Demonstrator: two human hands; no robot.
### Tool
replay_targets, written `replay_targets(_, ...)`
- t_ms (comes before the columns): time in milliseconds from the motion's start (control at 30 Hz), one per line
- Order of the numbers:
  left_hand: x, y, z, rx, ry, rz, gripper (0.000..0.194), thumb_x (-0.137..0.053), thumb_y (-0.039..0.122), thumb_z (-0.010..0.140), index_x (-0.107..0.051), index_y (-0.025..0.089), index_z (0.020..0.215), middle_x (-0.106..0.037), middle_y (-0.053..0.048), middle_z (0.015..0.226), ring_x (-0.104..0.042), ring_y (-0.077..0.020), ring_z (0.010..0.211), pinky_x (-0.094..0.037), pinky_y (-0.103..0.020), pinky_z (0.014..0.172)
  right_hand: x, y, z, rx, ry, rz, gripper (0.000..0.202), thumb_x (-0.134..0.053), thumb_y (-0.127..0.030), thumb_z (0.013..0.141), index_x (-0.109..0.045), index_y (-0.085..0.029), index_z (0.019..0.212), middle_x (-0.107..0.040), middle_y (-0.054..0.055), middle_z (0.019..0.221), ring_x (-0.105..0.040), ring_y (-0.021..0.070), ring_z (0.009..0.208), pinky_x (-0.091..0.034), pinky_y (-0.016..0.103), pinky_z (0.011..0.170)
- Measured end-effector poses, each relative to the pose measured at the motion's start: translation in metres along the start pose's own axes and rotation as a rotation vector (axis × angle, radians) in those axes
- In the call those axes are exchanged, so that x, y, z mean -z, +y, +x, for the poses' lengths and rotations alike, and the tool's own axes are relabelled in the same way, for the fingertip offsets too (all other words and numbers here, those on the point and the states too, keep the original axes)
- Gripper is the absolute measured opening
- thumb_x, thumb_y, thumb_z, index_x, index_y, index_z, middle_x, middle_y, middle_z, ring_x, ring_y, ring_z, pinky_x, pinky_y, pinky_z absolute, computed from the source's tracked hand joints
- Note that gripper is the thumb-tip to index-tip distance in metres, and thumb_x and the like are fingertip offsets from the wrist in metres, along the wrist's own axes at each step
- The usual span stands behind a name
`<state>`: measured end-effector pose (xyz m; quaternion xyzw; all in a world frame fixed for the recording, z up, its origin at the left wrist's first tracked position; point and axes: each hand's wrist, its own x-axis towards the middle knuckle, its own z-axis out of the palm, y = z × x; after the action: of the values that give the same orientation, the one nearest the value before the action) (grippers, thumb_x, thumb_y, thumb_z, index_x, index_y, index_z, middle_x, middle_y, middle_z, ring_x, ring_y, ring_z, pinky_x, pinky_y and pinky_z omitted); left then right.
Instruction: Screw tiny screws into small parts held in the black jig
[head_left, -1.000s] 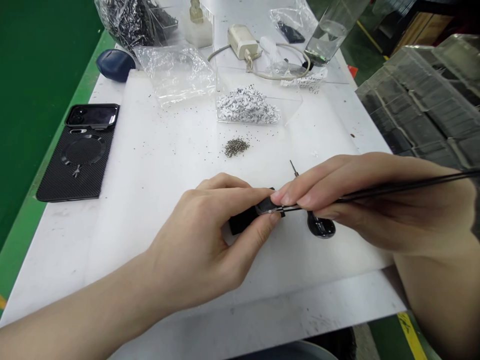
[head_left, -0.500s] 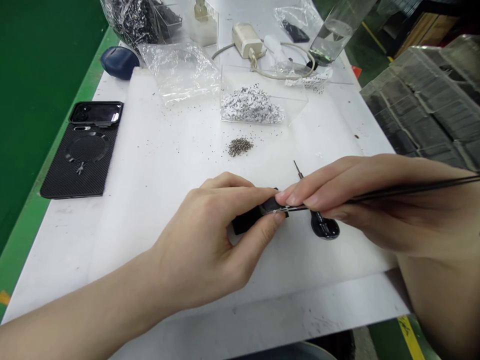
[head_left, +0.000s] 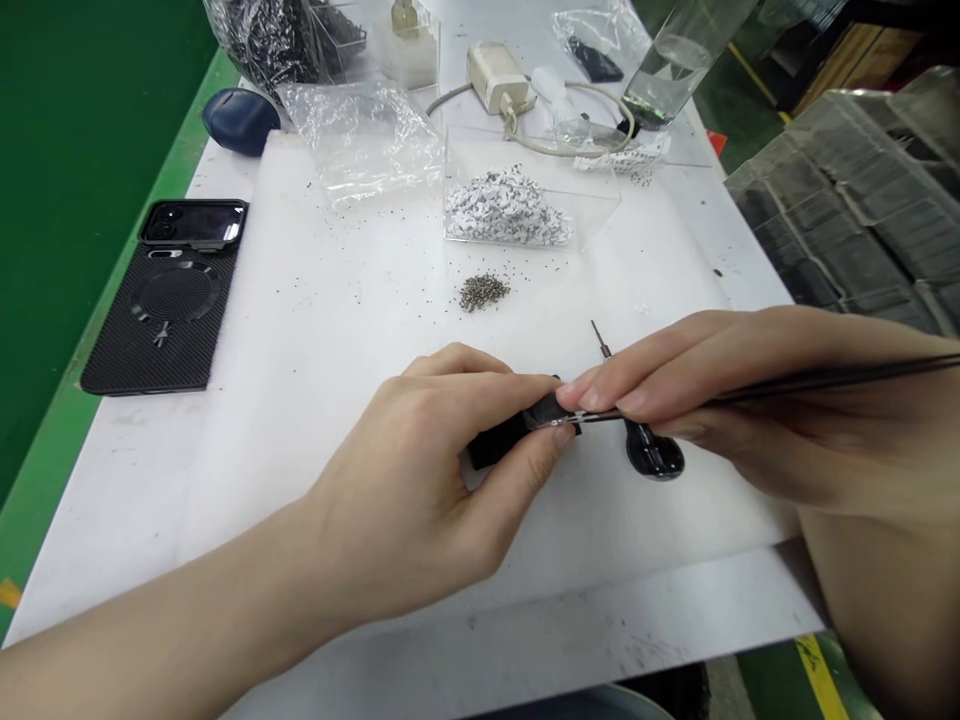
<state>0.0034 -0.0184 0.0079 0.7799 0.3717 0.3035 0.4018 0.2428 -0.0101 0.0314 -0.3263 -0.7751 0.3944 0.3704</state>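
Between thumb and fingers, my left hand [head_left: 442,460] grips a small black part [head_left: 544,410] over a black block [head_left: 495,443] on the white mat. My right hand [head_left: 720,400] is closed on dark tweezers [head_left: 817,378], their tips at the small part by my left thumb. Its fingertips also rest against that part. Beneath my right hand lies a small screwdriver [head_left: 652,455] with a round black handle, its thin shaft pointing away from me. A small pile of tiny metal screws [head_left: 484,291] lies beyond my hands.
A clear tray [head_left: 585,215] holds many small white pieces. Behind it lie a charger [head_left: 496,78] with a cable and plastic bags [head_left: 367,140]. A black phone [head_left: 165,300] and a dark blue rounded object [head_left: 240,122] are at left. Clear boxes [head_left: 847,200] stand at right.
The whole view has shifted slightly. Both hands keep the same hold, and the tweezers' tips remain at the small black part.
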Motion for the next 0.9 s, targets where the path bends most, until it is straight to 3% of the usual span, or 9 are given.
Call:
replay_targets(700,0.002,0.002,0.001,-0.01,-0.028,0.038,0.014,-0.063,0.019,0.102,-0.078,0.02,0.103,-0.079,-0.001,0.09,-0.072,-0.0193,0.095,-0.058,-0.031,0.089,0.0,0.007,0.001,0.021,-0.011,0.04,0.023,-0.078,-0.012,0.091,-0.084,-0.026,0.108,-0.085,0.005,0.101,-0.083,0.0218,0.096,-0.07,0.026,0.083)
replay_targets(900,0.002,0.001,0.002,-0.007,-0.036,0.034,0.014,-0.063,0.022,0.101,-0.076,0.021,0.098,-0.077,-0.001,0.086,-0.073,-0.0207,0.093,-0.059,-0.033,0.085,0.0,0.01,-0.001,0.057,0.016,0.044,0.027,-0.08,-0.012,0.089,-0.083,-0.027,0.11,-0.085,0.005,0.1,-0.083,0.0228,0.095,-0.071,0.031,0.085)
